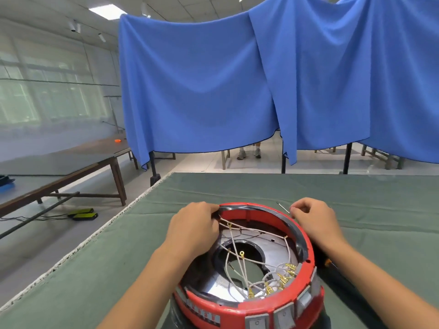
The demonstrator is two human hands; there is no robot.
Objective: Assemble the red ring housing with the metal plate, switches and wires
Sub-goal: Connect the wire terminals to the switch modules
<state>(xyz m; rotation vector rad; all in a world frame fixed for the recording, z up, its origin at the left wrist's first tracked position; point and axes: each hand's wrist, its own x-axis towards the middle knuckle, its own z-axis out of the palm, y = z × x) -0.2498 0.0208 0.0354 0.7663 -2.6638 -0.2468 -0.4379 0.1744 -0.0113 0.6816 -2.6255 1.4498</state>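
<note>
Low in the frame, the left hand (pixel 193 230) grips the red ring housing (pixel 247 262) rim. The right hand (pixel 316 220) pinches its far edge, fingertips curled. The lower front is cut off.

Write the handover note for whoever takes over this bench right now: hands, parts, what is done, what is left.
Left hand: grips the far-left rim of the red ring housing, fingers curled over the edge by the wires.
Right hand: at the far-right rim, fingers curled; it seems to pinch a thin metal pin.
Housing sits on the green table cover, open side up.
Done: metal plate lies inside; switches sit in the near wall.
Left: white wires with gold terminals lie loose across the plate, several ends unconnected.
</note>
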